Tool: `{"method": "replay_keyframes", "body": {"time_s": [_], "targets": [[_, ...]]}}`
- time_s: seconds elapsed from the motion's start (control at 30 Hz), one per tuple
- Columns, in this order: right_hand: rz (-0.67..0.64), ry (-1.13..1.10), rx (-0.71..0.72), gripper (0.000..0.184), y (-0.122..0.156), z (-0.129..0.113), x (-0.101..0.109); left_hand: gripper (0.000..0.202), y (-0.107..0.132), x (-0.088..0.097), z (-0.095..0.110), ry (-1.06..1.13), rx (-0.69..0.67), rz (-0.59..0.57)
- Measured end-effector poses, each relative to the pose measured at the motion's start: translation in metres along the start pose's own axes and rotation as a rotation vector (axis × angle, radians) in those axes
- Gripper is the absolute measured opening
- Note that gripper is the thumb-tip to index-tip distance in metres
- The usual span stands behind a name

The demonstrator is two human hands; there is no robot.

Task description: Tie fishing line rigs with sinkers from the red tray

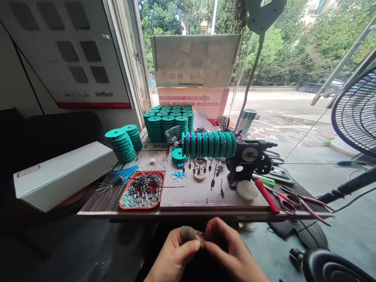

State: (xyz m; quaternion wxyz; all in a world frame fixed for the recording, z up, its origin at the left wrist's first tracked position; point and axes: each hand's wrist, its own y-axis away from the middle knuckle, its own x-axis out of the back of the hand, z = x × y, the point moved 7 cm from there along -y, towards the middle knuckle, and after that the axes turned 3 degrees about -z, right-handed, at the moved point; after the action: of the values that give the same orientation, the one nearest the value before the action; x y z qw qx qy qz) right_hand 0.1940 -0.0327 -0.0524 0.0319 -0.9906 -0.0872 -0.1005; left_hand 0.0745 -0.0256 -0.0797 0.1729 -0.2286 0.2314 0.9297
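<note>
My left hand [173, 256] and my right hand [232, 252] meet below the table's front edge, fingertips pinched together. The left thumb wears a brownish finger cover [188, 233]. A tiny blue piece [201, 242] shows between the fingertips; I cannot make out what it is. On the table, a row of green spools [208, 144] with purple line sits on the shaft of a black winding machine [249, 158]. Several small weighted lines hang below the row. A red tray [142, 190] holds small metal and blue tubes.
Stacks of green spools [169, 121] stand at the back, more [125, 143] lean at the left. A white box [63, 172] lies left. Red-handled scissors [289, 201], pliers, a white round lid [247, 189] and a small dish [200, 173] lie right of centre. A fan [357, 113] stands far right.
</note>
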Motion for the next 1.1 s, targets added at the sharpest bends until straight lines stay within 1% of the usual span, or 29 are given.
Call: {"method": "replay_keyframes", "body": {"time_s": [0.03, 0.07, 0.1, 0.17, 0.23, 0.3, 0.33, 0.43, 0.47, 0.53, 0.6, 0.7, 0.8, 0.9, 1.0, 1.1], "targets": [[-0.036, -0.201, -0.126, 0.03, 0.004, 0.018, -0.009, 0.018, 0.0, 0.0, -0.003, 0.05, 0.025, 0.008], [-0.05, -0.37, -0.211, 0.037, 0.007, 0.032, -0.018, 0.017, 0.0, -0.001, -0.004, 0.084, 0.036, 0.016], [-0.048, -0.509, -0.258, 0.042, 0.008, 0.041, -0.026, 0.016, 0.0, -0.001, -0.006, 0.1, 0.04, 0.015], [-0.012, -0.703, -0.282, 0.046, 0.007, 0.052, -0.035, 0.016, 0.001, -0.003, -0.008, 0.111, 0.047, 0.005], [0.005, -0.866, -0.268, 0.049, 0.007, 0.057, -0.04, 0.016, 0.001, -0.004, -0.011, 0.115, 0.063, -0.009], [-0.035, -1.003, -0.278, 0.051, 0.008, 0.059, -0.046, 0.017, 0.001, -0.004, -0.013, 0.105, 0.061, -0.013], [-0.054, -1.047, -0.307, 0.05, 0.009, 0.06, -0.049, 0.018, 0.001, -0.003, -0.013, 0.093, 0.053, -0.008], [-0.106, -1.053, -0.439, 0.048, 0.013, 0.065, -0.058, 0.022, -0.001, 0.003, -0.012, 0.009, -0.013, 0.016], [-0.121, -1.028, -0.45, 0.047, 0.013, 0.065, -0.059, 0.023, -0.001, 0.005, -0.012, -0.026, -0.04, 0.024], [-0.154, -0.993, -0.43, 0.047, 0.012, 0.063, -0.063, 0.025, -0.002, 0.01, -0.011, -0.089, -0.086, 0.049], [-0.154, -0.993, -0.408, 0.045, 0.01, 0.064, -0.066, 0.027, -0.002, 0.014, -0.012, -0.118, -0.103, 0.08], [-0.145, -1.049, -0.415, 0.038, 0.012, 0.069, -0.068, 0.028, -0.001, 0.015, -0.013, -0.095, -0.104, 0.092], [-0.172, -1.162, -0.455, 0.04, 0.017, 0.07, -0.067, 0.028, -0.001, 0.01, -0.014, -0.046, -0.078, 0.064], [-0.27, -1.171, -0.502, 0.045, 0.021, 0.067, -0.064, 0.027, -0.001, 0.004, -0.011, -0.074, -0.098, 0.02], [-0.376, -1.122, -0.454, 0.044, 0.019, 0.061, -0.063, 0.025, -0.002, 0.004, -0.01, -0.1, -0.135, 0.009], [-0.367, -1.107, -0.434, 0.048, 0.016, 0.061, -0.063, 0.025, -0.003, 0.008, -0.015, -0.098, -0.103, 0.004]]}}
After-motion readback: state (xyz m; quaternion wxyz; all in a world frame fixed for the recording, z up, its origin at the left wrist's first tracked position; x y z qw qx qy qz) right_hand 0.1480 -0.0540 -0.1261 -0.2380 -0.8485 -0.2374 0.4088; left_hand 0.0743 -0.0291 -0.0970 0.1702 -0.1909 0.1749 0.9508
